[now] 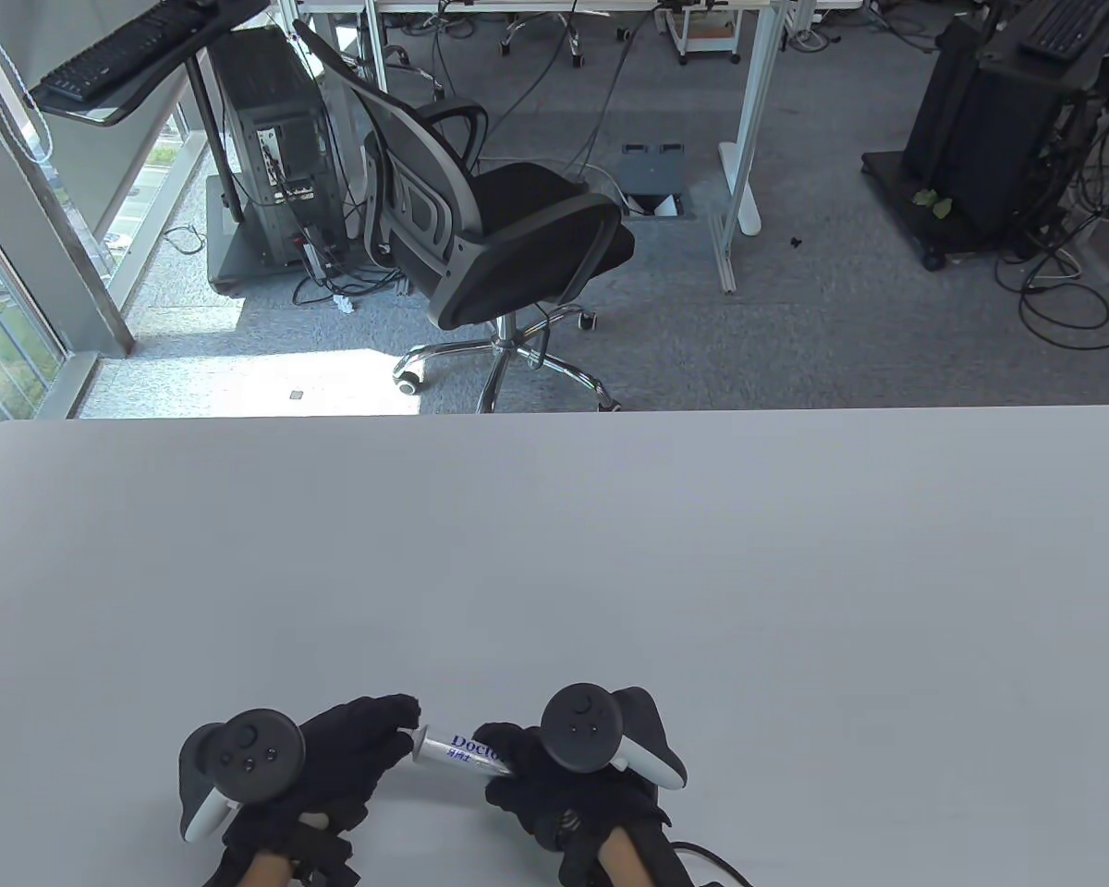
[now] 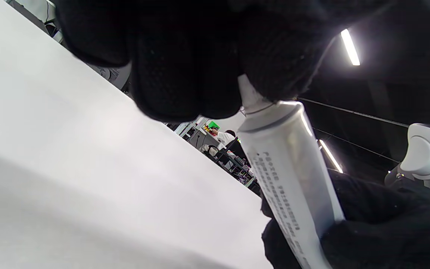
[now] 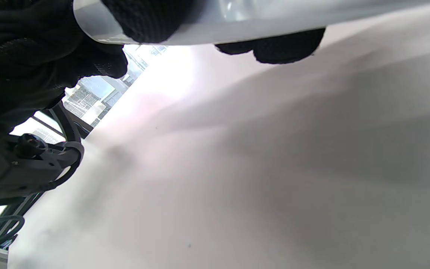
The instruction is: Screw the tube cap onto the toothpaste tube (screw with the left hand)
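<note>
A white toothpaste tube (image 1: pixel 462 750) with blue lettering lies between my two hands near the table's front edge. My right hand (image 1: pixel 517 767) grips its body; the tube also shows in the right wrist view (image 3: pixel 259 18) under my fingers. My left hand (image 1: pixel 390 725) pinches the tube's cap end. In the left wrist view my fingertips (image 2: pixel 200 74) close around the white cap (image 2: pixel 248 98) at the neck of the tube (image 2: pixel 289 172). Most of the cap is hidden by the glove.
The white table (image 1: pixel 554 554) stretches wide beyond the hands. A black office chair (image 1: pixel 490 231) stands on the floor past the far edge. A black sensor mount (image 3: pixel 24 164) on my left wrist shows in the right wrist view.
</note>
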